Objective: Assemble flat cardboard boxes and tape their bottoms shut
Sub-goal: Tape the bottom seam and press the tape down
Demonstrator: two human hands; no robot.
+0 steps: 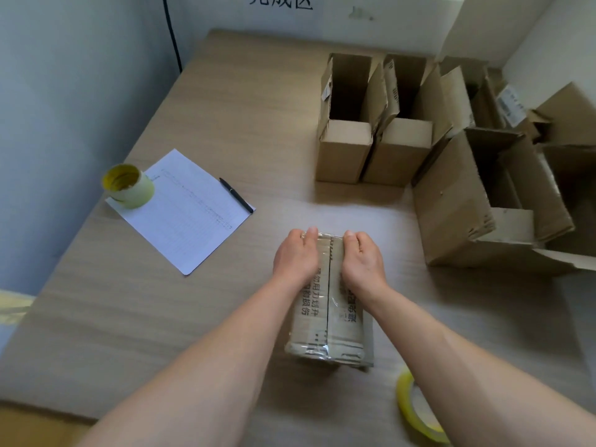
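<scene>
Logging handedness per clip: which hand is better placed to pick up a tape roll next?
Probably right. Right hand and left hand both press the box, but one tape roll lies beside the right forearm.

Lighting: soft, even daylight, moderately bright, with a cool cast on the wall (64, 91) at the left of the frame. Source not visible.
Shadows: faint and diffuse; dark interiors in the open boxes (350, 88) at upper right; a soft shadow beneath them on the table (242, 124).
Glare: pale sheen on the table just above the hands; small glints on the clear tape (314, 348) over the box at lower centre.
Focus: generally soft; the forearms and the yellow tape roll (411, 411) at lower right are blurred.
Distortion: wide-angle; table edges and wall lines splay outward toward the frame borders.
</scene>
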